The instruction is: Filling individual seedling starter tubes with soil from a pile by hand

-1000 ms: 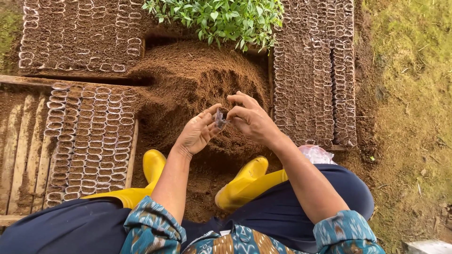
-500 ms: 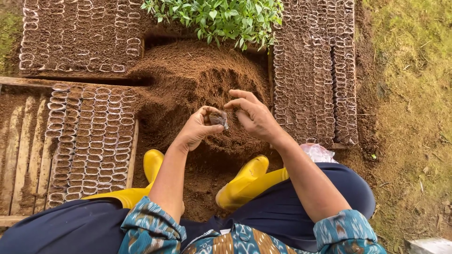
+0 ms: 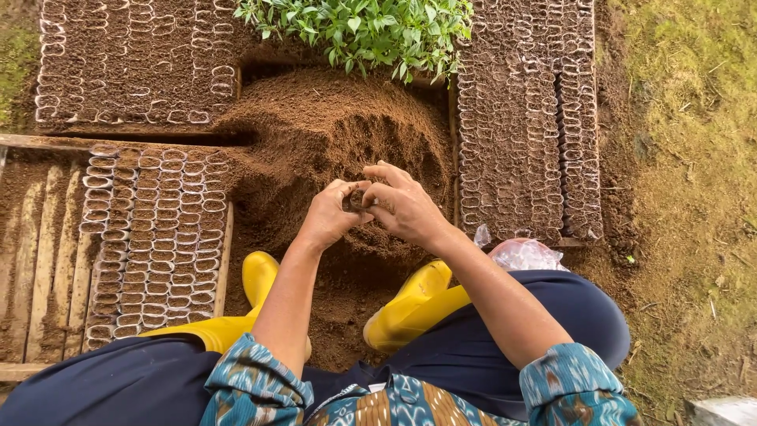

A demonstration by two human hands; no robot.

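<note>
While both hands meet over the soil heap (image 3: 331, 134), the left hand (image 3: 330, 214) and right hand (image 3: 404, 207) pinch a small seedling bag (image 3: 355, 200) between closed fingertips, seemingly filling it. Setting it among the near-left bag rows (image 3: 154, 237) would need a steady, upright placement.

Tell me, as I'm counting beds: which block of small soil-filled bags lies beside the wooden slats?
The block at left, by the wooden slats; the other two lie farther up.
</note>
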